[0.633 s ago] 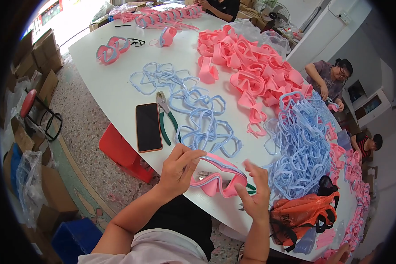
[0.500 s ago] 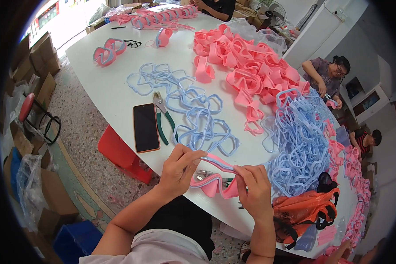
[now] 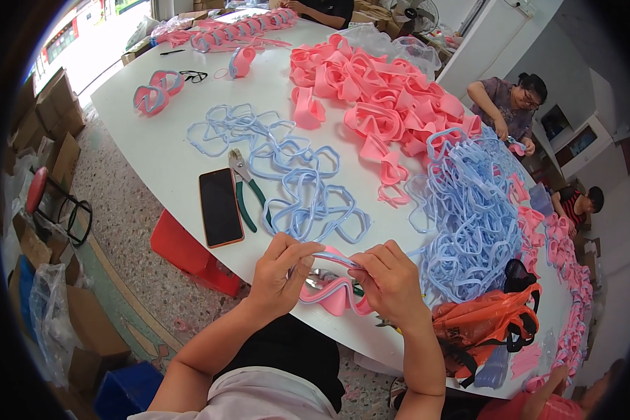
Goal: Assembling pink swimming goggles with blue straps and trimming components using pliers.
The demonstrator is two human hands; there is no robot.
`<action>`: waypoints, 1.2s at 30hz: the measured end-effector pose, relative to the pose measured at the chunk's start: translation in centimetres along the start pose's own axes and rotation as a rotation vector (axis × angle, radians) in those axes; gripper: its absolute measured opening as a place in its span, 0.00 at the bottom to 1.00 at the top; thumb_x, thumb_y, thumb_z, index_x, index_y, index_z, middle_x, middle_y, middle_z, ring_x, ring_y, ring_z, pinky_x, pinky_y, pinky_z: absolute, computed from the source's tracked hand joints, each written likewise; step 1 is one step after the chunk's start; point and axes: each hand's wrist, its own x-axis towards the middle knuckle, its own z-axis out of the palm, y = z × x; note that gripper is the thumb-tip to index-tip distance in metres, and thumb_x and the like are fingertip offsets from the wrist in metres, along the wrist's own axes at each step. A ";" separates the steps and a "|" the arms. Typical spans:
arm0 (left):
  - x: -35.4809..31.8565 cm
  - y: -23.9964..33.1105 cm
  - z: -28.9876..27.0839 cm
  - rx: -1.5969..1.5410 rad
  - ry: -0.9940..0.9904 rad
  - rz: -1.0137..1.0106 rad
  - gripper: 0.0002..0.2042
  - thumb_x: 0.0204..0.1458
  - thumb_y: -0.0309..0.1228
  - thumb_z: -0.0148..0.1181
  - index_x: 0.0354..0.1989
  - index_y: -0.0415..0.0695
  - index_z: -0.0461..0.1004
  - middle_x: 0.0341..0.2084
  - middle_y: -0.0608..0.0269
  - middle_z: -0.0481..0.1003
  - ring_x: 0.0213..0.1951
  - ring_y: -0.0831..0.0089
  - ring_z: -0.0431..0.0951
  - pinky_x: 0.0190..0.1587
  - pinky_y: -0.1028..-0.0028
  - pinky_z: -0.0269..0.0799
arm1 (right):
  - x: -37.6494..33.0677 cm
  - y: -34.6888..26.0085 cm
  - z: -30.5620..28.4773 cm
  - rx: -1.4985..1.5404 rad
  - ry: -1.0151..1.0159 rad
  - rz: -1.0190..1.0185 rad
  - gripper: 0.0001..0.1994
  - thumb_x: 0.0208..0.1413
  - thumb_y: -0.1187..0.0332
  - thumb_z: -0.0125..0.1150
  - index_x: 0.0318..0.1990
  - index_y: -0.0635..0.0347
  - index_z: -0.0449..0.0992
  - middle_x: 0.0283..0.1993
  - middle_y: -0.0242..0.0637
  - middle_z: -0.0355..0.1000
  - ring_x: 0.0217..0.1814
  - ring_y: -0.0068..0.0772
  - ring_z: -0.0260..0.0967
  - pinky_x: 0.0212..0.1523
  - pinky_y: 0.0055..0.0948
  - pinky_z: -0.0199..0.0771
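Observation:
My left hand (image 3: 278,276) pinches the upper edge of a soft pink goggle-shaped ring (image 3: 334,301) trimmed with a light-blue strip. On the same edge, farther right, the fingers of my right hand (image 3: 393,281) are closed. The ring's wavy lower side hangs between both hands, over the table's near edge. Through its opening shows a metal tool (image 3: 320,278), mostly hidden. Beyond my hands lie loose light-blue loops (image 3: 315,210), beside pliers with green handles (image 3: 250,196) and a dark phone (image 3: 220,208).
Heaped pink rings (image 3: 392,105) and a mound of blue loops (image 3: 469,217) cover the right of the white table (image 3: 147,133). Trimmed rings (image 3: 157,92) lie far left. An orange bag (image 3: 479,322) sits near my right arm; a red stool (image 3: 189,255) stands below the left edge. Other people work around the table.
My right hand has shifted left along the ring's upper edge, closer to my left hand. The whole view has turned slightly, moving most table items leftward in the picture.

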 end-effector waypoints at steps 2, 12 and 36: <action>0.3 0.0 -0.6 0.237 -0.150 0.163 0.22 0.51 0.38 0.66 0.52 0.41 0.72 0.42 0.55 0.68 0.43 0.65 0.69 0.45 0.70 0.66 | -0.4 0.4 -0.4 0.030 0.006 0.018 0.12 0.42 0.76 0.69 0.36 0.61 0.77 0.30 0.36 0.71 0.32 0.38 0.66 0.31 0.34 0.68; 2.0 -1.3 -1.2 0.270 -0.340 0.583 0.47 0.34 0.50 0.76 0.63 0.44 0.59 0.57 0.58 0.65 0.57 0.59 0.66 0.57 0.63 0.62 | -0.5 0.9 -1.2 0.190 -0.012 0.051 0.12 0.43 0.73 0.68 0.38 0.58 0.78 0.30 0.32 0.70 0.33 0.35 0.64 0.32 0.33 0.67; 0.7 -5.9 0.3 0.075 0.074 0.276 0.38 0.46 0.55 0.61 0.55 0.33 0.64 0.48 0.48 0.68 0.51 0.58 0.69 0.55 0.61 0.63 | -11.5 0.1 -16.7 -0.675 0.704 0.789 0.17 0.47 0.78 0.61 0.47 0.62 0.73 0.42 0.38 0.70 0.36 0.37 0.69 0.41 0.37 0.70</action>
